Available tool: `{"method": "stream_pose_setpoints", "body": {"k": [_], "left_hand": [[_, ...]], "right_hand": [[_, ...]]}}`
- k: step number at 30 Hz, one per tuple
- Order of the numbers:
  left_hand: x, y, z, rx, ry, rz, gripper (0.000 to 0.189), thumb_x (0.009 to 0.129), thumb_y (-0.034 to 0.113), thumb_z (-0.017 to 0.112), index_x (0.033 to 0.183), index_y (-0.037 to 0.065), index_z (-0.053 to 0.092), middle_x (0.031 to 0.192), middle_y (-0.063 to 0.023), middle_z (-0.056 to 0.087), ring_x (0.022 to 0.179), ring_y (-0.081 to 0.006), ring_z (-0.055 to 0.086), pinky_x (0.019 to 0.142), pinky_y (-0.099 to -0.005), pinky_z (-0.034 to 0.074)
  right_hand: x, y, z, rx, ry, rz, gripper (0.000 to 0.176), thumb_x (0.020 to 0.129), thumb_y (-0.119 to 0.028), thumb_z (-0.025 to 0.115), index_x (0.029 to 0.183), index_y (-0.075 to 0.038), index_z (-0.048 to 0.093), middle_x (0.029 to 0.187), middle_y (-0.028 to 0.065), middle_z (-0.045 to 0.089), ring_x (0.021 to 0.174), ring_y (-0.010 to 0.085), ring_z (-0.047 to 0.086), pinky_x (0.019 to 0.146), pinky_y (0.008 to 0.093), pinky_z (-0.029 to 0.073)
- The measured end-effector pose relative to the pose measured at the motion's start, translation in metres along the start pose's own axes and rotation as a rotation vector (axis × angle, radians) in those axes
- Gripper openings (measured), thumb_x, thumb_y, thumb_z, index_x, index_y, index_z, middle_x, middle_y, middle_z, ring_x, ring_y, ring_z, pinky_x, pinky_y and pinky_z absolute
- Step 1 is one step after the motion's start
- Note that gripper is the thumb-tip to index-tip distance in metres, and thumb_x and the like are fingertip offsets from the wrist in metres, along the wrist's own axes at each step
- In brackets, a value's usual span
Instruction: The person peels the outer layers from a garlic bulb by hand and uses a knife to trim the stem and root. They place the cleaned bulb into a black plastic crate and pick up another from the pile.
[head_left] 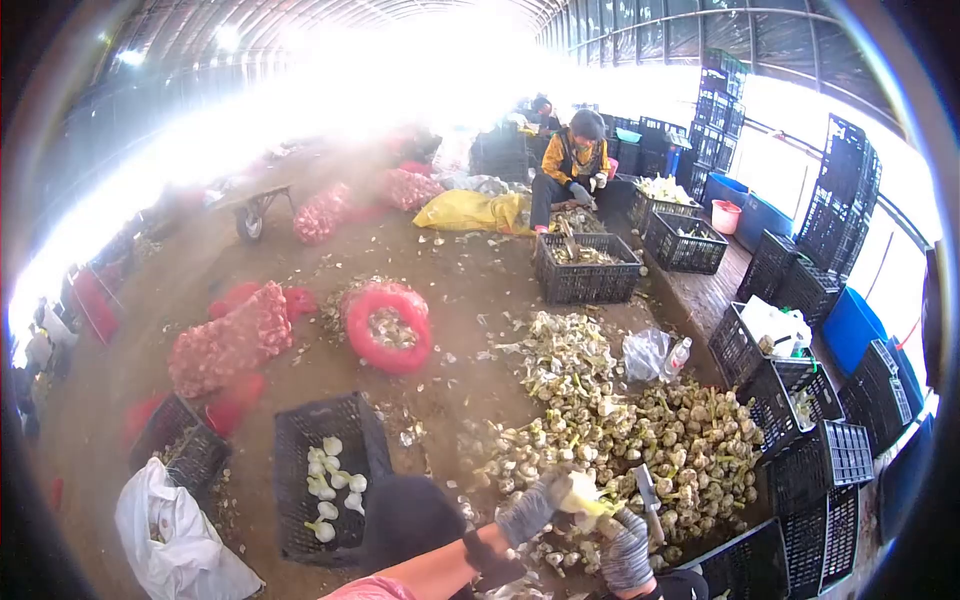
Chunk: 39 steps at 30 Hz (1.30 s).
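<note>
My left hand (527, 512), in a grey glove, is closed around a pale garlic bulb (583, 494) with loose green-white skin on it. My right hand (627, 556), in a striped grey glove, is close against the bulb's lower side. A knife (647, 488) with a broad metal blade points up from beside the right fingers, its handle at that hand. Below and beyond both hands spreads a heap of unpeeled garlic bulbs (690, 450) with stems. Cleaned white bulbs (333, 470) lie in a black crate (283, 500) to my left.
A pink-rimmed net bag (415, 345) and a filled net sack (230, 340) stand on the dirt floor. Black crates (850, 455) line the right side. A plastic bottle (677, 358) lies beyond the heap. A person (578, 160) sits farther back behind a crate (590, 280).
</note>
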<state>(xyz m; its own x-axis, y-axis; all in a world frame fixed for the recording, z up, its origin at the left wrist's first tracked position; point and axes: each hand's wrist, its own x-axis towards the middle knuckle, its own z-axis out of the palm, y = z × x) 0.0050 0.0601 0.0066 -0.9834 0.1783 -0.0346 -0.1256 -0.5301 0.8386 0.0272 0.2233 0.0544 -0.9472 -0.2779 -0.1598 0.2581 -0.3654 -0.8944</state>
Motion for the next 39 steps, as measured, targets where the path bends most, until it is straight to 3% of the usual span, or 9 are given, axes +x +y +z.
{"method": "stream_pose_setpoints", "body": {"k": [5,7,10,16,19,21,27,32,39], "left_hand": [[-0.013,0.012,0.002,0.213,-0.029,-0.071,0.052,0.075,0.021,0.067,0.117,0.003,0.042,0.11,-0.0074,0.052,0.102,-0.0182,0.05,0.089,-0.0317,0.041],[-0.015,0.028,0.004,0.366,-0.159,0.012,0.043,0.081,0.025,0.059,0.114,0.002,0.046,0.11,-0.0089,0.053,0.101,-0.0196,0.051,0.089,-0.0316,0.041],[-0.011,0.018,0.001,-0.061,-0.254,-0.146,0.05,0.082,0.04,0.055,0.113,0.001,0.048,0.109,-0.0111,0.054,0.101,-0.0215,0.052,0.089,-0.0316,0.041],[-0.021,0.03,0.006,-0.338,-0.135,-0.312,0.032,0.071,0.004,0.063,0.101,0.001,0.054,0.087,-0.0047,0.057,0.075,-0.0129,0.054,0.069,-0.0287,0.046],[-0.02,0.009,-0.014,0.154,-0.236,-0.053,0.079,0.064,0.057,0.065,0.12,0.005,0.043,0.101,-0.0086,0.058,0.084,-0.0198,0.059,0.07,-0.0312,0.051],[-0.021,0.012,-0.012,0.176,-0.232,-0.11,0.076,0.069,0.054,0.062,0.122,0.004,0.041,0.105,-0.0094,0.057,0.09,-0.0207,0.058,0.073,-0.0311,0.05],[-0.021,0.024,-0.003,0.131,-0.188,-0.091,0.068,0.077,0.041,0.061,0.127,0.002,0.037,0.108,-0.0079,0.054,0.1,-0.0174,0.052,0.085,-0.0302,0.044],[-0.018,0.018,0.002,0.033,-0.212,-0.171,0.064,0.073,0.037,0.067,0.121,0.001,0.043,0.109,-0.008,0.055,0.1,-0.0164,0.052,0.088,-0.0301,0.041],[-0.024,0.017,0.001,0.159,-0.3,-0.142,0.055,0.081,0.041,0.057,0.116,0.0,0.048,0.11,-0.0109,0.055,0.096,-0.0166,0.054,0.086,-0.0302,0.042]], "right_hand": [[-0.019,-0.001,0.015,0.477,0.227,0.24,0.033,0.062,0.003,0.056,0.095,-0.003,0.058,0.079,0.0099,0.057,0.069,0.0226,0.056,0.06,0.0281,0.046],[-0.019,0.019,-0.01,-0.96,-0.049,-0.562,0.031,0.06,0.006,0.055,0.089,-0.003,0.058,0.078,0.0094,0.055,0.067,0.0239,0.052,0.058,0.0286,0.044],[-0.018,0.004,0.001,0.336,0.023,0.103,0.017,0.072,0.002,0.053,0.087,-0.003,0.057,0.081,0.0056,0.055,0.073,0.0217,0.052,0.06,0.0326,0.043],[0.005,0.004,-0.019,0.727,-0.084,0.126,0.022,0.082,-0.021,0.047,0.095,-0.003,0.053,0.075,0.0055,0.051,0.07,0.0186,0.046,0.063,0.0303,0.041],[0.017,0.006,-0.047,0.767,0.016,-0.003,0.026,0.084,-0.021,0.047,0.1,-0.001,0.051,0.078,0.0066,0.053,0.067,0.0156,0.044,0.061,0.027,0.039],[0.014,-0.001,-0.05,0.635,0.116,-0.005,0.027,0.084,-0.021,0.048,0.099,0.0,0.053,0.08,0.0061,0.055,0.064,0.016,0.047,0.058,0.0284,0.041],[-0.002,0.018,-0.043,-1.601,-0.336,0.008,0.034,0.072,-0.036,0.063,0.094,-0.011,0.062,0.074,0.0119,0.062,0.069,0.0285,0.06,0.063,0.037,0.049],[-0.007,-0.014,-0.026,-0.964,0.024,-0.353,0.046,0.06,-0.03,0.079,0.092,-0.003,0.059,0.069,0.0007,0.057,0.06,0.0085,0.05,0.057,0.0213,0.043],[0.001,-0.01,-0.023,-0.456,-0.174,-0.01,0.041,0.063,-0.023,0.079,0.092,-0.003,0.058,0.077,-0.0023,0.056,0.07,0.0045,0.049,0.063,0.0202,0.043]]}}
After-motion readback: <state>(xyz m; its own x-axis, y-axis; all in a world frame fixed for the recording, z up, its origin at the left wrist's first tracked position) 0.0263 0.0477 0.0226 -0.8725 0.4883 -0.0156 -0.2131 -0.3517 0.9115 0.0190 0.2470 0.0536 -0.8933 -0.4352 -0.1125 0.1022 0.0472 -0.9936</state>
